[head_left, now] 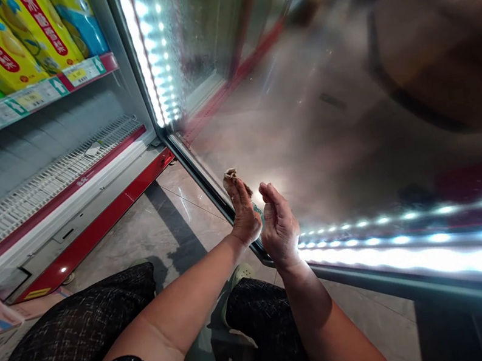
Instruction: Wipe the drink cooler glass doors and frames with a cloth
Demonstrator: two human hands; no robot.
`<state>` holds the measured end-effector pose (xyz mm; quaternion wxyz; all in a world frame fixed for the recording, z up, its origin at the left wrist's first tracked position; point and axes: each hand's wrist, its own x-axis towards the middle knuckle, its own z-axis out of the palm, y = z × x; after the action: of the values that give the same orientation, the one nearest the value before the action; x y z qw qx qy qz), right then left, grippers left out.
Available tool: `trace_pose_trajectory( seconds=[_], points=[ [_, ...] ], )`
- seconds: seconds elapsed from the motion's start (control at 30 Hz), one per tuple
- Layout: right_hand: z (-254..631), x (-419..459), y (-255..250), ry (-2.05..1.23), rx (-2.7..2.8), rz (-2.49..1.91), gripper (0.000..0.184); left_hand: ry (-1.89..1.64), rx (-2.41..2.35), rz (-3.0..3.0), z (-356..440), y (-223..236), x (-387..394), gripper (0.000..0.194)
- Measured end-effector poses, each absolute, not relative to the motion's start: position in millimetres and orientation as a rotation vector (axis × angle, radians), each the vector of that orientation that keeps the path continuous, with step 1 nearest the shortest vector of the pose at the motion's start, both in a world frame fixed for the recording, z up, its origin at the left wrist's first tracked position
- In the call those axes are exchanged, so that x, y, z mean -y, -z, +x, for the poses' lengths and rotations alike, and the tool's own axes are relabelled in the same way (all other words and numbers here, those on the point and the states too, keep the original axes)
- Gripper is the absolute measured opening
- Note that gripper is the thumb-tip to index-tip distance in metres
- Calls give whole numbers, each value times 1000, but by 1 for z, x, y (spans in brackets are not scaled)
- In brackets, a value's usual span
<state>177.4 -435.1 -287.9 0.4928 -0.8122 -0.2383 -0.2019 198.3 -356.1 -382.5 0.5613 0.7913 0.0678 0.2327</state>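
Left hand holds a cloth at the near corner of the glass door

The glass door (306, 126) stands open, and I use it as the landmark for all places. The left hand (245, 213) is at the near corner of this door, with its fingers straight and close together over a crumpled, brownish cloth (230, 177). The cloth is held under these fingers, at the door's edge strip, and part of it comes out beyond the fingertips.

The right hand (278, 223) is just beside the left one, in front of the same corner of the door. It is flat and not closed, the fingers side by side; whether it touches the glass, I cannot tell.

A bright light strip (395, 250) runs along the near edge of the door, and another light strip (157, 53) along its far edge. To the left of the door is a refrigerated cabinet (103, 213), with yellow packages (10, 43) on its upper shelf and a white wire rack (51, 181) lower down. Below the door's corner, a pale shoe (241, 273) rests on the tiled floor (188, 198).
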Motion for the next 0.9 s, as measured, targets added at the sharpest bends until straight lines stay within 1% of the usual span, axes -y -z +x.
trace_pose_trajectory(
  seconds=[0.07, 0.23, 0.4, 0.57, 0.63, 0.77, 0.9],
  points=[
    [177, 434, 287, 478, 576, -1963, 45, -573, -147, 1894, 202, 384, 353, 108],
    [177, 433, 288, 448, 568, -1947, 46, -460, -256, 1895, 208, 388, 345, 111],
    [178, 430, 294, 449, 561, -1977, 45, -513, -149, 1946, 209, 387, 342, 109],
    [178, 426, 296, 439, 564, -1992, 44, -367, -357, 1892, 227, 387, 318, 114],
    [179, 423, 296, 432, 552, -2014, 43, -369, -299, 1896, 226, 386, 314, 115],
    [182, 418, 297, 427, 574, -2012, 44, -481, -132, 1919, 220, 381, 312, 110],
    [185, 414, 299, 411, 598, -1997, 46, -455, -188, 1850, 226, 380, 299, 112]
  ],
)
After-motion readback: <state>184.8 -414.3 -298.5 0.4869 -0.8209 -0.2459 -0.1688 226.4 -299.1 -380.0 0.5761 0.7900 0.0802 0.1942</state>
